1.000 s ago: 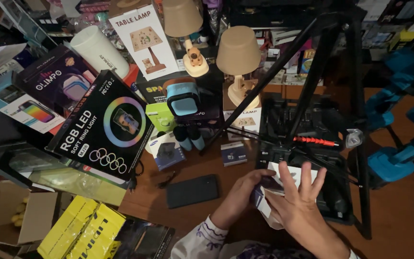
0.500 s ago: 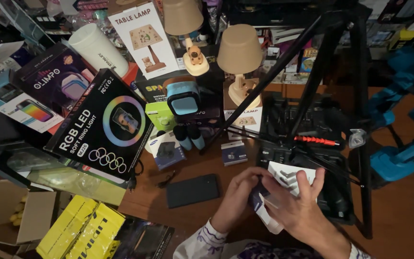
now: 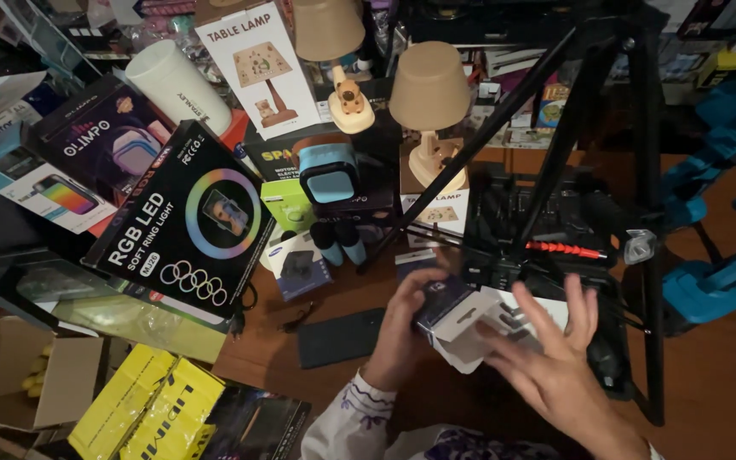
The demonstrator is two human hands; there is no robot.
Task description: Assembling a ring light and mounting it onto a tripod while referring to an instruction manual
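My left hand (image 3: 402,328) grips a small dark box with a white hang-tab flap (image 3: 457,319) from its left side, just above the wooden table (image 3: 709,375). Spread flat, my right hand (image 3: 555,362) lies over the box's white underside and right end, fingers apart. The box is tilted, its dark face turned up and to the left. A flat black pouch (image 3: 340,337) lies on the table just left of my left hand.
A black tripod (image 3: 585,153) stands over a black case (image 3: 538,230) with a red tool (image 3: 566,250). A ring light box (image 3: 189,226), two small table lamps (image 3: 426,111), a blue speaker (image 3: 327,170), yellow boxes (image 3: 151,405) and a cardboard box (image 3: 31,375) crowd the left and back.
Both hands have lifted the small box and turned it, so its dark face and white flap now show. The right hand's fingers have spread wider over it.
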